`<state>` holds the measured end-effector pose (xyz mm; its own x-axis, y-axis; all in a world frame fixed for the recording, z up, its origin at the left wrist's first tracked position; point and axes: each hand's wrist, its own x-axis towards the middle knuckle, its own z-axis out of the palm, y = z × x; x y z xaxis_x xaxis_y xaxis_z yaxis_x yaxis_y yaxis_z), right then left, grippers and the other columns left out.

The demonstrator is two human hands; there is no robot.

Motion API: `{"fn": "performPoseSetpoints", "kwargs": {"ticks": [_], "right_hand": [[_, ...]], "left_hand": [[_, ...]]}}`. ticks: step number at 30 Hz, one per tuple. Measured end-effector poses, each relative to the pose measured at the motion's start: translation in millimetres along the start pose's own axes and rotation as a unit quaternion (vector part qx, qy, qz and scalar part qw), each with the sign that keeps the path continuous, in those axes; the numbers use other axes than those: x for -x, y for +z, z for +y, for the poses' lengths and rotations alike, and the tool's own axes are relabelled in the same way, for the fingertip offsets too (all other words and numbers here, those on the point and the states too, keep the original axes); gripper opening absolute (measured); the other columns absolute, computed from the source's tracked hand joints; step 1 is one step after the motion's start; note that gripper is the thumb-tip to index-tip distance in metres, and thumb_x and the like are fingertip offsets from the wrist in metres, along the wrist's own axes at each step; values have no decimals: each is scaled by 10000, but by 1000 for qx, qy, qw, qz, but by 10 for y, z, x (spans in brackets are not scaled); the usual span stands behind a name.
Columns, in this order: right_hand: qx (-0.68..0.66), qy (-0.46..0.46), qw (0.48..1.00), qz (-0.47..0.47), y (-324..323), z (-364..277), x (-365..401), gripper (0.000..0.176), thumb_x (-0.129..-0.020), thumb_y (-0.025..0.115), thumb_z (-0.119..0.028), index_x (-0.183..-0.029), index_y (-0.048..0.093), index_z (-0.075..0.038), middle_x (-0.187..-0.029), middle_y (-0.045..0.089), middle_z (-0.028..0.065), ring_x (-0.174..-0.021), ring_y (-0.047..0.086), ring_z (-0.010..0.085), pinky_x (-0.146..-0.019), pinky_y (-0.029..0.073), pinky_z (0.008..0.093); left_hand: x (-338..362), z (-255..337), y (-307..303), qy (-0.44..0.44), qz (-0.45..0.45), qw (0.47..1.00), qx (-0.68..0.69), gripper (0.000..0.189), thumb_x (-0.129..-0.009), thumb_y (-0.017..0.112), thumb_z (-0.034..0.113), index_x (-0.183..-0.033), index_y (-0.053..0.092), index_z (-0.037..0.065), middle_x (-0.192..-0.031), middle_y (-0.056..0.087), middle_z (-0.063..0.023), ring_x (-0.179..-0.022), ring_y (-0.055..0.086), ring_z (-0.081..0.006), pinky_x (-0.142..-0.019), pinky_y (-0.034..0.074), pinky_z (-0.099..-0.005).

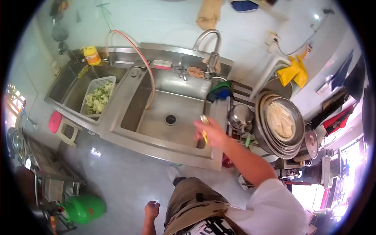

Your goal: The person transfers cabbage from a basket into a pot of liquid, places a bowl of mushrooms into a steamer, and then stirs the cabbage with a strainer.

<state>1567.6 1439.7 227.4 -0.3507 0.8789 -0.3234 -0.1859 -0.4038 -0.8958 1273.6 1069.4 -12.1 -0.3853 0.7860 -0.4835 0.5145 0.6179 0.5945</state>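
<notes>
Over the right part of the large steel sink (156, 131), my right hand (211, 133) is closed around a small tool (204, 120) with a light, rounded end and a yellow part below. Its exact kind is too small to tell. The sink holds no water that I can make out, and its drain (170, 119) shows. Low in the view, beside my apron, my left hand (152, 209) hangs with its fingers curled and nothing visible in them. A red hose (150, 74) reaches down into the sink from the left, and a curved faucet (213, 33) stands behind it.
A white basket (84, 102) of leafy greens sits in the left sink. Stacked steel bowls (270, 147) with pale strips are at the right, beside a metal pot (240, 116). A pink-topped stool (56, 122) and green gas cylinder (84, 208) stand on the floor.
</notes>
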Motion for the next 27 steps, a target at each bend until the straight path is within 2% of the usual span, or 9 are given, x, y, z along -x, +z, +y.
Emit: {"fn": "performPoseSetpoints", "kwargs": {"ticks": [3,5,7,13,16,19,21,23,27], "right_hand": [[233,-147,956,100,147,-388,-1506,213,-882,617,-236,-795,534,-60,-634,560,34,-541,573,129,-483,477,305],[342,-253,880,212,26,-524,-2783,229,-882,597,-238,-802,547,-30,-642,605,91,-579,616,205,-537,493,337],[473,-313,783,255,-64,-692,-3615,279,-849,572,-275,-940,594,-12,-890,643,222,-860,615,404,-767,485,471],[574,-191,742,289,-176,-970,-4403,275,-873,535,-288,-957,606,-36,-974,637,226,-965,589,407,-862,457,478],[479,-233,782,323,-667,-921,-4400,289,-880,551,-301,-938,620,-26,-926,645,210,-912,608,385,-805,476,439],[265,-214,861,379,-678,-753,-4046,347,-877,599,-363,-888,607,-16,-714,611,125,-657,587,226,-621,472,355],[252,-221,811,479,-975,-205,-4009,353,-884,609,-384,-879,590,-31,-615,564,57,-509,533,133,-501,444,286],[82,-19,887,454,-1043,306,-3900,311,-904,586,-361,-874,567,-52,-643,550,47,-548,561,181,-489,449,344],[-280,100,909,291,-1218,882,-4030,190,-945,510,-234,-946,539,-47,-824,574,77,-722,613,285,-574,491,464]], "left_hand": [[-261,-448,-116,-37,-17,997,68,353,-789,585,281,-904,661,-45,-878,657,-237,-782,656,-319,-743,507,-399],[-319,-946,-248,69,8,997,46,342,-890,528,368,-923,650,50,-789,655,-154,-721,607,-345,-657,475,-465],[-249,-757,-654,-86,-43,995,37,330,-866,535,355,-887,639,43,-741,627,-136,-688,577,-277,-612,458,-443],[-613,-931,-1744,-159,-81,972,-151,326,-865,526,345,-900,643,43,-762,634,-130,-726,580,-241,-621,462,-425],[-921,-763,-1969,-309,-39,946,84,337,-851,590,383,-1014,676,101,-958,678,-176,-881,644,-269,-705,520,-448],[-1266,25,-1929,-380,74,873,297,260,-814,566,202,-923,642,-21,-745,643,-101,-642,615,-192,-572,490,-316],[-1255,-443,-1827,-165,-17,958,233,248,-816,551,167,-969,629,-12,-757,628,-61,-645,608,-159,-547,483,-288],[-1428,-139,-1879,-165,-55,967,187,246,-813,551,163,-963,630,-16,-763,630,-67,-645,608,-162,-544,486,-292],[-1542,123,-2138,-215,-75,962,148,247,-811,556,167,-962,629,-14,-760,627,-69,-644,606,-163,-538,488,-292]]}}
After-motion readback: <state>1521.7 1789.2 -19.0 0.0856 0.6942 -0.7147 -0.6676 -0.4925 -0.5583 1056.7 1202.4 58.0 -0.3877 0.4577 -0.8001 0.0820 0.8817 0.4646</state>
